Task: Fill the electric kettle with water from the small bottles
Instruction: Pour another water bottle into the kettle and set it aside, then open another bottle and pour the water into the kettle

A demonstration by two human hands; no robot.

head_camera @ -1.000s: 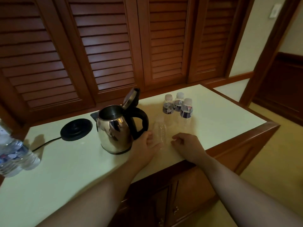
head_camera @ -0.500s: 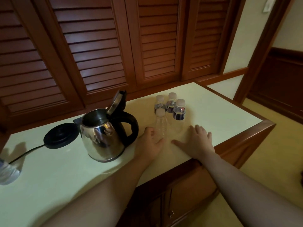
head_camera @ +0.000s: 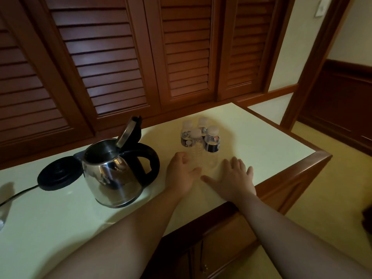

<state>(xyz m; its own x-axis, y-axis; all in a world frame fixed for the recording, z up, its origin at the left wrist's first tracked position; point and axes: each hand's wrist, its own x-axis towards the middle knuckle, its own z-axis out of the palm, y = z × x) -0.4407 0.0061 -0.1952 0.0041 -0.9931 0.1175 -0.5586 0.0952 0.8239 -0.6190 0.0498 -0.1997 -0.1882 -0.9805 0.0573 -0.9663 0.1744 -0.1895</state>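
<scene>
The kettle [head_camera: 112, 176] is seen in glossy polished metal with a black plastic handle [head_camera: 148, 158]. The bottles [head_camera: 196, 146] are clear plastic. The counter [head_camera: 261, 141] is smooth, and slatted wood is seen on the doors [head_camera: 112, 63].

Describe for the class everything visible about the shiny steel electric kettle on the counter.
The shiny steel electric kettle has a rounded, mirror-bright body, a black looped handle facing the hands, and a hinged lid standing open. Its inside looks dark; no water level can be made out. It stands upright on the pale countertop, off its round black power base just behind-left. Neither hand touches it.
</scene>
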